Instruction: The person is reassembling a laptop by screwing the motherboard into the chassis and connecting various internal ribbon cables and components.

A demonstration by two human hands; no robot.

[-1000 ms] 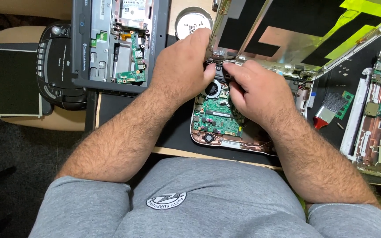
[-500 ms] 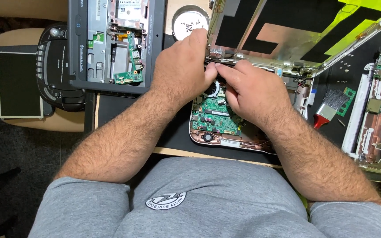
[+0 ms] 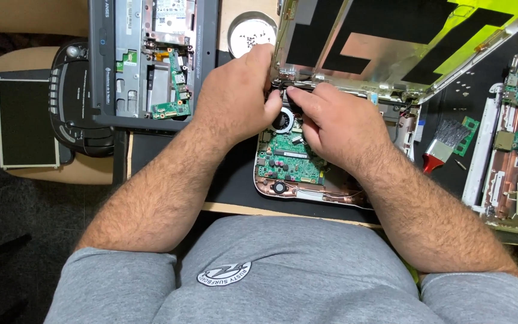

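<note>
At the far left we see a flat dark screen panel (image 3: pixel 24 123) beside a black rounded player (image 3: pixel 79 102), then an opened grey laptop base (image 3: pixel 151 57) and a round metal dish of screws (image 3: pixel 250 33). Our left hand (image 3: pixel 235 99) is curled, its fingertips pinching at the hinge area of the small opened pink-rimmed laptop with a green circuit board (image 3: pixel 289 162), which lies on the black mat at the table's front edge. Our right hand (image 3: pixel 337 129) is closed too, fingertips pressed at the same spot, just beside the left; what they grip we cannot tell. Further right lie a red-handled brush (image 3: pixel 442 144) and another stripped laptop chassis (image 3: pixel 514 156).
</note>
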